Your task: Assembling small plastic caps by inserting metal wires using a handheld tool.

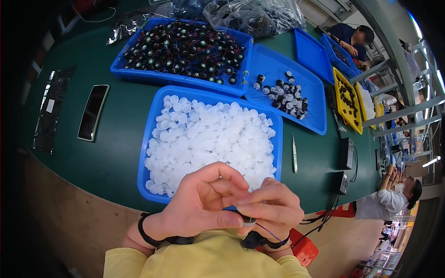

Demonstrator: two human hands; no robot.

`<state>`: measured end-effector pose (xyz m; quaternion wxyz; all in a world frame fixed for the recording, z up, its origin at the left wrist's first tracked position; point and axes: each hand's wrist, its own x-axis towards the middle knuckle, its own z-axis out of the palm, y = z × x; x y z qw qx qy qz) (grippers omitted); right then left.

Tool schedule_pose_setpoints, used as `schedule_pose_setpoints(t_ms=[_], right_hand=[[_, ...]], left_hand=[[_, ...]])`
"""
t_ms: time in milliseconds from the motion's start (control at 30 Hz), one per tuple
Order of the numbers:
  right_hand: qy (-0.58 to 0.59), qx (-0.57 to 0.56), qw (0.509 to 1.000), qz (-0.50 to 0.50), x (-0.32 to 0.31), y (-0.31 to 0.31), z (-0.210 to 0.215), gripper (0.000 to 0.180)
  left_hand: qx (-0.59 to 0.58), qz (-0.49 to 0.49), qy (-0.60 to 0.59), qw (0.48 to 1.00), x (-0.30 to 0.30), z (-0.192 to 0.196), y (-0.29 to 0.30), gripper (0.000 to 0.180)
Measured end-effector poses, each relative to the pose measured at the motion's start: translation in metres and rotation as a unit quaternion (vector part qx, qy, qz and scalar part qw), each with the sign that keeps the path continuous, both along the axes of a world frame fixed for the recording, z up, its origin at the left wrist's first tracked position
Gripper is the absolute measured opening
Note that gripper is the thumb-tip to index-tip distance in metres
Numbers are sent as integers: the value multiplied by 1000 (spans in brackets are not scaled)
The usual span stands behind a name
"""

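Close to my body, both hands meet over a small black round part with thin wires (249, 219). My left hand (197, 199) is curled, its thumb pressed against the side of the part. My right hand (274, 207) pinches it from above and the right, and a blue wire trails down past those fingers. A pale rim shows at the part's lower end; the fingers hide much of the rest. Just beyond my hands is a blue tray (149, 125) heaped with white translucent plastic caps (213, 134).
Behind it, a blue bin (134, 74) holds many black wired parts; a blue tray (315, 121) holds capped ones. Tweezers (294, 153), a phone (93, 112), a black pouch (48, 109) and black power boxes (345, 154) lie around. Other people sit at right.
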<state>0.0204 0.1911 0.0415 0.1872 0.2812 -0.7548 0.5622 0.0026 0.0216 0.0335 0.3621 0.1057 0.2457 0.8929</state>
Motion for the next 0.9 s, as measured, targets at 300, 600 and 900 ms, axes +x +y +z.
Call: schedule_pose_setpoints(t_ms=[300,600,900], right_hand=[[112,202,970,-77,4,5,13,34],[93,192,974,-78,-1,6,19,40],[58,158,981,-93,3,5,12,37]], left_hand=[[-63,24,-5,998,1,8,2,47],[25,-18,-23,999,-7,-15,6,41],[-48,33,41,997,-3,-11,9,41]])
